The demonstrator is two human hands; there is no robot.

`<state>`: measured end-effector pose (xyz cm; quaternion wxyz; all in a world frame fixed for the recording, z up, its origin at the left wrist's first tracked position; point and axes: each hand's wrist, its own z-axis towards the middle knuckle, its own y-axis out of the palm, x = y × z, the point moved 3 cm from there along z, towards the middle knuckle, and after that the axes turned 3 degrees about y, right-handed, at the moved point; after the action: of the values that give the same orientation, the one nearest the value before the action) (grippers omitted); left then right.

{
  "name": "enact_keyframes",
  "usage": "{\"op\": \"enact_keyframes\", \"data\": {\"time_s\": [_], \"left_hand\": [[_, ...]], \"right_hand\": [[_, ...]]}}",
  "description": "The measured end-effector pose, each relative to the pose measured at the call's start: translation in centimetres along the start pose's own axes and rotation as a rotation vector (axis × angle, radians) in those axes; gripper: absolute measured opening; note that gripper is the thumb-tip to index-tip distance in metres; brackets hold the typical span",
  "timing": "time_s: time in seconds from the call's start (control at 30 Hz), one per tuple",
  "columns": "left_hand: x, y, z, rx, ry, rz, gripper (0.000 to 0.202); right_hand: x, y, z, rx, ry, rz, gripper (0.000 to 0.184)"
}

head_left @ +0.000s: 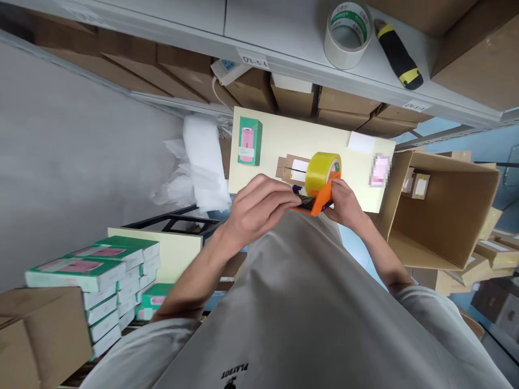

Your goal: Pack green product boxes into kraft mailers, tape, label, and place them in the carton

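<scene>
An orange tape dispenser carrying a yellow-clear tape roll is held over the near edge of a pale yellow table. My right hand grips the dispenser's handle from the right. My left hand is closed, its fingertips pinching at the dispenser's front end by the blade. Just behind the dispenser lies a small brown cardboard parcel with a white label.
A green and pink box stands on the table's left part. A white paper lies far right. An open cardboard carton sits to the right. A stack of green boxes is lower left. A tape roll and utility knife rest on the shelf.
</scene>
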<state>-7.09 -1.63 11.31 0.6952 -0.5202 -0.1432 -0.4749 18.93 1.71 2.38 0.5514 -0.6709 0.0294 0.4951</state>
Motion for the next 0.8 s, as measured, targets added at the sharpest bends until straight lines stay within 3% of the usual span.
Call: {"op": "enact_keyframes", "data": {"time_s": [0.1,0.17,0.3,0.4,0.53,0.63,0.8], "left_hand": [[0.4,-0.4,-0.5,0.031,-0.014,0.025,0.011],[-0.4,-0.8,-1.0,0.09,-0.07,0.014,0.012],[-5.6,-0.1,-2.9,0.238,-0.404,-0.083,0.027],[-11.4,2.7,-5.1,0.256,-0.72,-0.262,0.036],[-17.3,7.7,-7.5,0.284,-1.011,-0.536,0.038],[-19.8,10.2,-8.5,0.325,-1.081,-0.628,0.032],[-22.5,12.8,-9.8,0.356,-1.176,-0.669,0.03]], "right_hand": [[-0.5,0.0,-0.2,-0.082,-0.008,-0.022,0.011],[-0.5,-0.1,-0.4,-0.163,0.02,-0.029,0.01],[1.1,-1.2,-0.6,-0.397,0.232,-0.076,0.025],[2.5,-1.9,0.6,-0.589,0.391,-0.06,0.031],[4.2,-1.9,3.7,-0.671,0.547,-0.055,0.043],[5.5,-1.2,5.7,-0.685,0.615,-0.078,0.059],[7.0,0.6,7.4,-0.744,0.711,-0.054,0.068]]}}
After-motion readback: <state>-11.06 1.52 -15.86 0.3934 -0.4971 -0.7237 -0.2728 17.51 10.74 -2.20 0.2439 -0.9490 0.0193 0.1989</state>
